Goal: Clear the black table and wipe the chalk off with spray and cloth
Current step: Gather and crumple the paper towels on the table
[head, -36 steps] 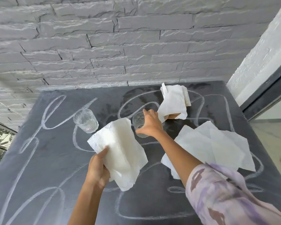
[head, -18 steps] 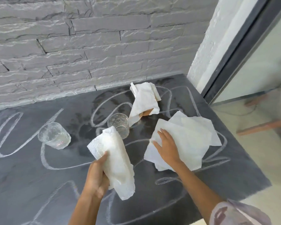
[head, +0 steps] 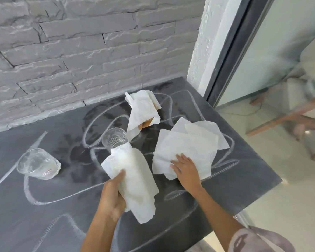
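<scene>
The black table (head: 244,171) is covered in white chalk loops (head: 91,190). My left hand (head: 112,195) grips a crumpled white paper towel (head: 135,180) held just above the tabletop. My right hand (head: 186,170) lies flat, fingers spread, on a stack of flat white napkins (head: 187,146) near the table's right side. A clear patterned glass (head: 114,138) stands behind the held towel. A second clear glass (head: 37,163) stands to the left. Farther back lies a brown object wrapped in white paper (head: 144,113).
A grey brick wall (head: 80,51) runs along the table's far edge. The table's right edge drops to a pale floor (head: 289,206). A dark-framed glass door (head: 235,51) stands at the right, with a wooden chair (head: 289,115) behind it.
My right hand left the middle glass and moved right onto the napkin stack, where it now presses flat. The view swung to the right. My left hand keeps the towel.
</scene>
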A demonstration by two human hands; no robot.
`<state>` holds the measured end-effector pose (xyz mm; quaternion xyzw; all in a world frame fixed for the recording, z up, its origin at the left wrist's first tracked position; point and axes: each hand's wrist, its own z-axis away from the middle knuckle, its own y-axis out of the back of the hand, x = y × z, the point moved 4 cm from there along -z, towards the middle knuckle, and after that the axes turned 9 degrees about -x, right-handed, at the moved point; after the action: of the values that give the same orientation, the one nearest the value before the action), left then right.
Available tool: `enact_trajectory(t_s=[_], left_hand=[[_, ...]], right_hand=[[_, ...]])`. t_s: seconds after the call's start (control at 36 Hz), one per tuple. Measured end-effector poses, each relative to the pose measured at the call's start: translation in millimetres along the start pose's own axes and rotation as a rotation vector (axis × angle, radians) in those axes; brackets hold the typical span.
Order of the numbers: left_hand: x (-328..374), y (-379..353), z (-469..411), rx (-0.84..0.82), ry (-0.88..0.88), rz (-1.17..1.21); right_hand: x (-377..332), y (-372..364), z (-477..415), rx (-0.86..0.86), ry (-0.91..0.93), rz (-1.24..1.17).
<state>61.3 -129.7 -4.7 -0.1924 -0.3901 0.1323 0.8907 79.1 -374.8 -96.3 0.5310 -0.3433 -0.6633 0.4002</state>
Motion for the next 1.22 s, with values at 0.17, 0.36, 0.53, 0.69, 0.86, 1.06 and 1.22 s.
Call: enact_trajectory(t_s=[0.17,0.36,0.53,0.69,0.86,1.06,1.22], left_hand=[[-3,-16,0,0.03,-0.014,0.019],[-9,-50,-7,0.082,-0.081,0.037],[-13,-71,-8,0.098,-0.153,0.073],[-21,-84,-7,0.142,-0.213,0.078],[-31,-97,-9,0.191,-0.234,0.122],[-38,-114,-19,0.16,-0.217,0.153],[-45,-128,-30,0.153,-0.157,0.141]], right_hand=[[-4,16,0,0.042,-0.018,-0.286],[25,43,-11,0.051,0.065,-0.198],[81,61,-31,0.008,-0.02,-0.002],[97,62,-32,0.017,0.081,0.104],[103,71,-36,0.116,0.078,0.041],[103,92,-36,0.22,0.019,-0.315],[42,120,-20,0.1,0.22,-0.761]])
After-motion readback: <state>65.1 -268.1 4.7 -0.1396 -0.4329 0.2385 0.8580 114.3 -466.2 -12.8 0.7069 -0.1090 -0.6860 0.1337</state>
